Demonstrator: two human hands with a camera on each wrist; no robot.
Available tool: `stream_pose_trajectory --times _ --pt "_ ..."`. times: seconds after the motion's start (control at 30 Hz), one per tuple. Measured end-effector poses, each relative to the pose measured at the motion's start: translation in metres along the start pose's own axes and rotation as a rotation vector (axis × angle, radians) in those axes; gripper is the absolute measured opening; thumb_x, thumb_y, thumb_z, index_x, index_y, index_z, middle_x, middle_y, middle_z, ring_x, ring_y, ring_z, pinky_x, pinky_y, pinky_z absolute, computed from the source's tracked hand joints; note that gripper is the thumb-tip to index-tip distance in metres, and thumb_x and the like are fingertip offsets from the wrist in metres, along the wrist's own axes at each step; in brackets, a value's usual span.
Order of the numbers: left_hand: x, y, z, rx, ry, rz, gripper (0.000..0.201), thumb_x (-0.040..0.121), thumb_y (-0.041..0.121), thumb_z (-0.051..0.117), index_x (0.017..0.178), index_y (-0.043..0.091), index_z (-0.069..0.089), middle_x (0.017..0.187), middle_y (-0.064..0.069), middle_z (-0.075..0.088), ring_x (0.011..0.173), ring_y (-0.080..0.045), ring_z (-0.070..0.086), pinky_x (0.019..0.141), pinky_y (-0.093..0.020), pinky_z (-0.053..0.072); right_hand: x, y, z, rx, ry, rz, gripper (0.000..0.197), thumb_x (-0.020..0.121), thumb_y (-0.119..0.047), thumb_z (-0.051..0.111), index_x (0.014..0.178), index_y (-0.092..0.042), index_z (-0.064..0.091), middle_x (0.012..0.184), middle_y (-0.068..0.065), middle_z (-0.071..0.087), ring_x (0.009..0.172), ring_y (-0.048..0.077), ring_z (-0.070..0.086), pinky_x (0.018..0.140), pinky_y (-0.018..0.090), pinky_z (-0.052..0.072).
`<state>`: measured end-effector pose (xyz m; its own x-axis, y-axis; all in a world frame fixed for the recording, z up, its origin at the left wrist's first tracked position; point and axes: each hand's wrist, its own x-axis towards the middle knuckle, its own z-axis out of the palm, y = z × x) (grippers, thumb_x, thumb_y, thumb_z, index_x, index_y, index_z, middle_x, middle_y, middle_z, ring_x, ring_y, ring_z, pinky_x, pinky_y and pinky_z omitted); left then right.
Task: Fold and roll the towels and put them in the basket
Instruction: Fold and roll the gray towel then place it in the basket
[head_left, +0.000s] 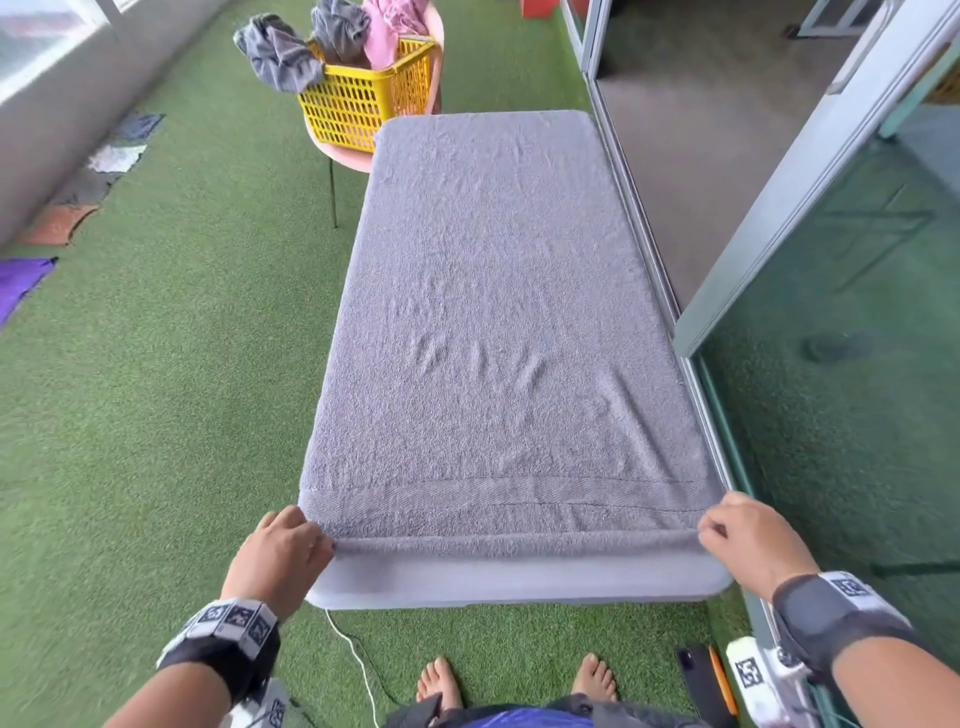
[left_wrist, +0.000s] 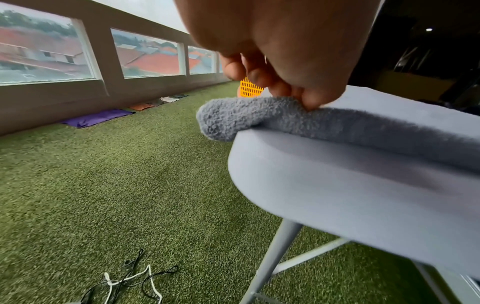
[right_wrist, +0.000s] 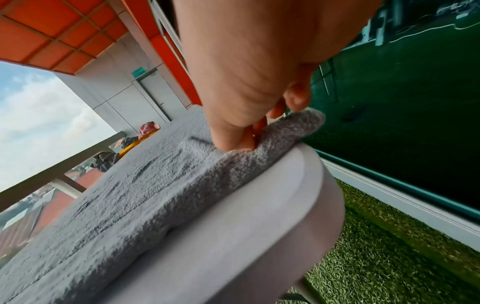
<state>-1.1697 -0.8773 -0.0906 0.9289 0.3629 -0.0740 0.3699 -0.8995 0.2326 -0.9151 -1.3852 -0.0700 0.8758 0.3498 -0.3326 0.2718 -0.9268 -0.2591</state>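
Observation:
A grey towel (head_left: 498, 312) lies flat along the whole length of a narrow white table (head_left: 519, 582). Its near edge is turned over into a thin first roll (left_wrist: 285, 115). My left hand (head_left: 283, 545) pinches the roll's left end (left_wrist: 221, 123) with curled fingers at the table's near left corner. My right hand (head_left: 743, 535) pinches the right end (right_wrist: 293, 127) at the near right corner. A yellow basket (head_left: 363, 98) stands on a pink chair beyond the table's far left corner, with grey and pink towels (head_left: 332, 41) heaped in it.
Green artificial turf (head_left: 156, 364) covers the floor. Cloths (head_left: 78, 208) lie along the left wall. Glass sliding doors (head_left: 779, 260) run close along the table's right side. A white cable (head_left: 358, 660), a phone (head_left: 696, 670) and my bare feet lie near the table's front.

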Motion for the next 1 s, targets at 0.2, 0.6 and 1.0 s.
stream_pose_trajectory --times 0.2,0.6,1.0 --pt "-0.001 0.01 0.001 -0.134 0.061 -0.059 0.005 0.084 0.014 0.075 0.087 0.016 0.071 0.084 0.008 0.056 0.059 -0.009 0.052 0.054 -0.025 0.045 -0.004 0.001 0.012 0.022 0.102 -0.02 0.018 0.094 -0.013 0.059 0.087 -0.029 0.059 0.1 -0.014 0.054 0.086 0.008 0.059 0.08 0.037 0.055" --pt "-0.009 -0.004 0.001 0.044 0.003 0.127 0.026 0.069 0.017 0.087 0.091 0.022 0.074 0.093 0.01 0.065 0.086 -0.013 0.045 0.07 -0.036 0.053 -0.007 0.008 0.016 -0.231 0.072 -0.153 0.012 0.088 -0.028 0.059 0.094 -0.026 0.069 0.095 -0.017 0.055 0.1 0.009 0.045 0.083 0.031 0.049" --pt "-0.002 0.004 -0.001 0.136 -0.103 -0.043 0.023 0.093 0.048 0.055 0.085 0.029 0.064 0.088 0.014 0.048 0.087 -0.008 0.041 0.078 -0.029 0.044 0.0 -0.008 -0.003 0.013 -0.009 0.0 0.02 0.088 -0.023 0.065 0.072 -0.033 0.059 0.086 -0.015 0.053 0.075 -0.001 0.057 0.074 0.033 0.053"
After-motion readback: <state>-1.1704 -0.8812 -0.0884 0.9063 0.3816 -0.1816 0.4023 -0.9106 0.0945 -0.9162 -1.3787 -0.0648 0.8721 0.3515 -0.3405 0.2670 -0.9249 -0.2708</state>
